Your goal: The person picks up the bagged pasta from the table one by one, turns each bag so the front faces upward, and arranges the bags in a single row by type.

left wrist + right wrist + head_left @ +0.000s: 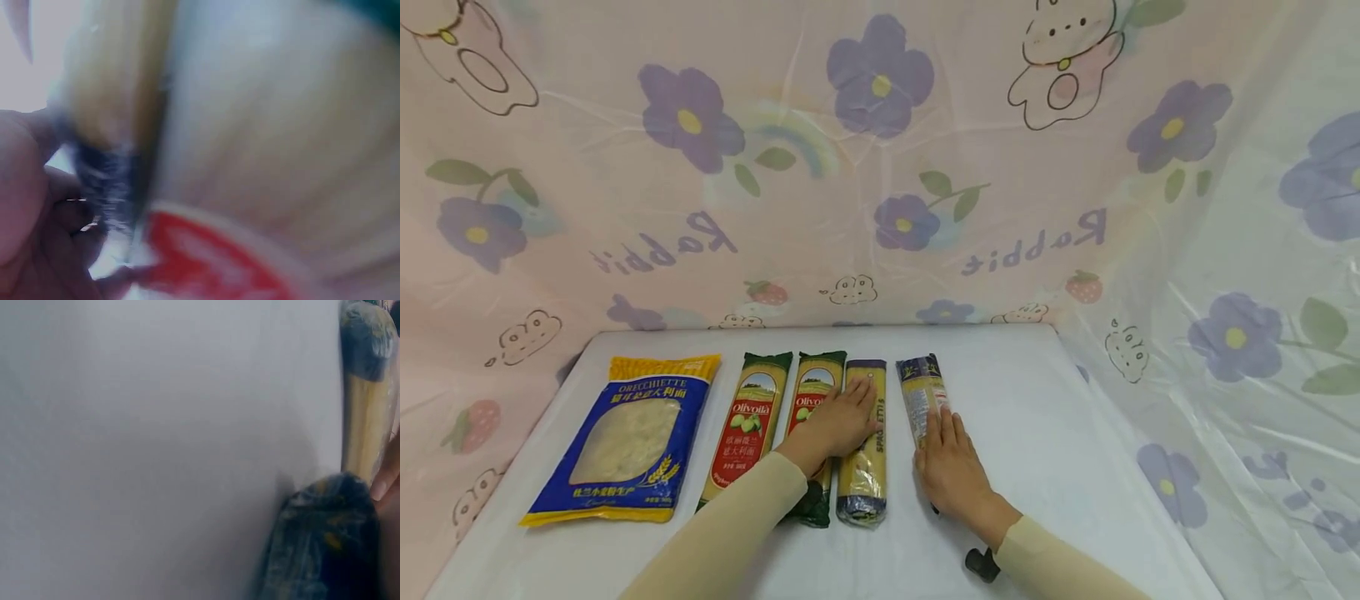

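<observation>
Several pasta packs lie side by side on a white table [1045, 433]. My left hand [842, 417] rests flat across the second red-and-green Olivoila spaghetti pack [811, 390] and a yellow spaghetti pack with blue ends [863, 471]. My right hand [947, 454] lies flat, fingers straight, on the rightmost blue-ended spaghetti pack [920, 387], hiding its near half. In the right wrist view that pack's dark blue end [331, 544] fills the lower right, with the neighbouring yellow pack [367, 400] beyond. The left wrist view is a blur of a yellow pack with a red label [206, 262].
A blue and yellow orecchiette bag [625, 437] lies at the far left, beside another Olivoila pack [747, 427]. A flower-printed plastic sheet [880, 167] walls in the back and both sides. Bare tabletop stretches right of my right hand.
</observation>
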{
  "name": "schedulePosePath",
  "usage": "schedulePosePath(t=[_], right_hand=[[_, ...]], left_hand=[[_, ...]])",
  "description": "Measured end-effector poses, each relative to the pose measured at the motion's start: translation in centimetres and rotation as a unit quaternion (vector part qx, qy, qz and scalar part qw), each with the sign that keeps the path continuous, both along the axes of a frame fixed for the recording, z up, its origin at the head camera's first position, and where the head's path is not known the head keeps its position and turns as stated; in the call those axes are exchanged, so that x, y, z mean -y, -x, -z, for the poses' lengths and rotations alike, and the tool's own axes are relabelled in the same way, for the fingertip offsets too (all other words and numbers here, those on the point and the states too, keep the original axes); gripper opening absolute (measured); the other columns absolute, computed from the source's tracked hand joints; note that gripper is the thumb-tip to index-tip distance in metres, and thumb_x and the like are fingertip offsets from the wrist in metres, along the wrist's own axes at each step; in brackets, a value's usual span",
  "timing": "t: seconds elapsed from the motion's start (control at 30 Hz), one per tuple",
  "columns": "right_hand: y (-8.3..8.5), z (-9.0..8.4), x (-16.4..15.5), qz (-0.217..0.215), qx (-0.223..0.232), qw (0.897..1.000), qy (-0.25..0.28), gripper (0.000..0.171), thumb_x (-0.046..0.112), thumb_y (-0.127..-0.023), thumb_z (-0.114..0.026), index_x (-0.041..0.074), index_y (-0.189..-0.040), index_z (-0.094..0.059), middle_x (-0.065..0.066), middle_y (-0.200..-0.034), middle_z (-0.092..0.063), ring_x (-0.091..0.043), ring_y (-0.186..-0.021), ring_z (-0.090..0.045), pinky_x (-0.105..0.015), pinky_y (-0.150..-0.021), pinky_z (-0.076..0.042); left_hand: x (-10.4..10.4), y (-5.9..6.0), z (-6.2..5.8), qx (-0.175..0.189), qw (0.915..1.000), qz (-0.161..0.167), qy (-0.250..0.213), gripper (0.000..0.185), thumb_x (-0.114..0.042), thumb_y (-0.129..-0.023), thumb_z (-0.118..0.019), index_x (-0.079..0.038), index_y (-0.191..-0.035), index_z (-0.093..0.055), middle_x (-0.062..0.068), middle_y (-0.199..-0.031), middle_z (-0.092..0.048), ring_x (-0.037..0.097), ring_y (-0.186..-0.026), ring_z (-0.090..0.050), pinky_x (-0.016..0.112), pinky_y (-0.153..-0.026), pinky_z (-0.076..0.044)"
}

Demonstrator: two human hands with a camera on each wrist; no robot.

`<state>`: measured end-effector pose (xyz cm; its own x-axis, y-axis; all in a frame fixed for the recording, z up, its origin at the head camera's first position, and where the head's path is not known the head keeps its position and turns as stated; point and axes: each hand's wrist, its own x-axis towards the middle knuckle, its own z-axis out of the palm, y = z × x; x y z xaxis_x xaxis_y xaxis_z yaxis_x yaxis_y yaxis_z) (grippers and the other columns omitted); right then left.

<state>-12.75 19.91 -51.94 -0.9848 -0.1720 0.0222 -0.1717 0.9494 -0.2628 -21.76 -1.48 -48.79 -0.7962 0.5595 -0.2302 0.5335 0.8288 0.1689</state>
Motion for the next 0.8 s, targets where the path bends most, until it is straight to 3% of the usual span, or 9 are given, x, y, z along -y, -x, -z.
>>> schedulePosePath(t=[0.07,0.13,0.2,0.27,0.33,0.47,0.57,0.67,0.8], right_hand=[[-0.2,0.0,0.0,-0.004,-0.009,1.0,0.001,0.067,0.026,-0.11,-0.053,-0.015,-0.158,-0.031,-0.042,-0.163,-0.028,-0.058,-0.153,-0.028,-0.066,-0.121,-0.033],[-0.4,0.0,0.0,-0.01,-0.016,1.0,0.004,0.067,0.026,-0.11,-0.054,-0.016,-0.156,-0.033,-0.043,-0.162,-0.029,-0.057,-0.153,-0.029,-0.064,-0.122,-0.032],[-0.4,-0.1,-0.2,-0.014,-0.019,1.0,0.003,0.068,0.029,-0.11,-0.054,-0.015,-0.156,-0.034,-0.042,-0.162,-0.03,-0.056,-0.153,-0.03,-0.062,-0.124,-0.03],[-0.5,-0.3,-0.6,-0.015,-0.023,1.0,-0.005,0.067,0.033,-0.11,-0.055,-0.012,-0.157,-0.037,-0.039,-0.162,-0.032,-0.055,-0.151,-0.034,-0.062,-0.122,-0.034],[-0.6,-0.6,-1.1,-0.017,-0.035,0.999,-0.022,0.064,0.035,-0.11,-0.056,-0.008,-0.156,-0.043,-0.035,-0.161,-0.039,-0.052,-0.148,-0.042,-0.062,-0.118,-0.04],[-1.3,-1.4,-2.3,-0.035,-0.092,0.993,-0.067,0.05,0.032,-0.108,-0.06,-0.003,-0.144,-0.06,-0.026,-0.146,-0.06,-0.044,-0.132,-0.06,-0.058,-0.104,-0.053],[-2.2,-2.0,-3.1,-0.04,-0.135,0.986,-0.083,0.033,0.026,-0.104,-0.067,0.0,-0.123,-0.071,-0.017,-0.12,-0.072,-0.033,-0.11,-0.069,-0.047,-0.087,-0.058],[-3.3,-2.4,-3.8,-0.023,-0.138,0.987,-0.074,0.02,0.026,-0.098,-0.075,0.006,-0.101,-0.071,-0.005,-0.092,-0.068,-0.019,-0.084,-0.062,-0.034,-0.069,-0.051],[-4.4,-2.3,-4.3,0.004,-0.11,0.993,-0.05,0.029,0.032,-0.09,-0.084,0.012,-0.092,-0.063,0.005,-0.079,-0.056,-0.011,-0.072,-0.048,-0.028,-0.062,-0.038]], left_hand=[[-0.5,0.5,-0.5,-0.003,0.9998,0.003,0.018,0.069,-0.049,-0.112,-0.047,-0.007,-0.165,-0.034,0.011,-0.173,-0.029,0.03,-0.161,-0.026,0.059,-0.126,-0.029],[-1.1,1.2,-1.2,-0.012,0.9994,0.002,0.033,0.061,-0.046,-0.11,-0.052,-0.008,-0.158,-0.048,0.01,-0.165,-0.046,0.03,-0.152,-0.044,0.058,-0.119,-0.041],[-1.9,2.1,-2.0,-0.025,0.9989,-0.007,0.04,0.048,-0.042,-0.109,-0.056,-0.009,-0.141,-0.066,0.009,-0.146,-0.065,0.03,-0.134,-0.062,0.056,-0.107,-0.053],[-2.8,3.0,-2.7,-0.038,0.9985,-0.018,0.037,0.035,-0.038,-0.109,-0.059,-0.01,-0.124,-0.075,0.009,-0.126,-0.075,0.031,-0.116,-0.07,0.054,-0.097,-0.058],[-3.9,4.0,-3.0,-0.052,0.9977,-0.024,0.035,0.029,-0.034,-0.109,-0.059,-0.012,-0.117,-0.077,0.009,-0.116,-0.077,0.032,-0.109,-0.071,0.053,-0.094,-0.059],[-6.1,6.1,-3.0,-0.069,0.9971,-0.021,0.024,0.028,-0.024,-0.111,-0.055,-0.014,-0.132,-0.071,0.009,-0.129,-0.072,0.033,-0.121,-0.064,0.055,-0.104,-0.053],[-7.8,7.4,-2.1,-0.069,0.9974,-0.019,0.011,0.031,-0.019,-0.112,-0.052,-0.014,-0.138,-0.067,0.009,-0.135,-0.068,0.034,-0.126,-0.061,0.055,-0.107,-0.051],[-9.0,8.1,-1.0,-0.057,0.998,-0.03,-0.002,0.035,-0.026,-0.114,-0.047,-0.014,-0.143,-0.064,0.01,-0.14,-0.066,0.034,-0.131,-0.058,0.056,-0.109,-0.048],[-10.2,8.8,0.1,-0.042,0.9982,-0.044,-0.003,0.045,-0.039,-0.115,-0.04,-0.016,-0.146,-0.063,0.01,-0.145,-0.062,0.035,-0.137,-0.052,0.06,-0.114,-0.041]])
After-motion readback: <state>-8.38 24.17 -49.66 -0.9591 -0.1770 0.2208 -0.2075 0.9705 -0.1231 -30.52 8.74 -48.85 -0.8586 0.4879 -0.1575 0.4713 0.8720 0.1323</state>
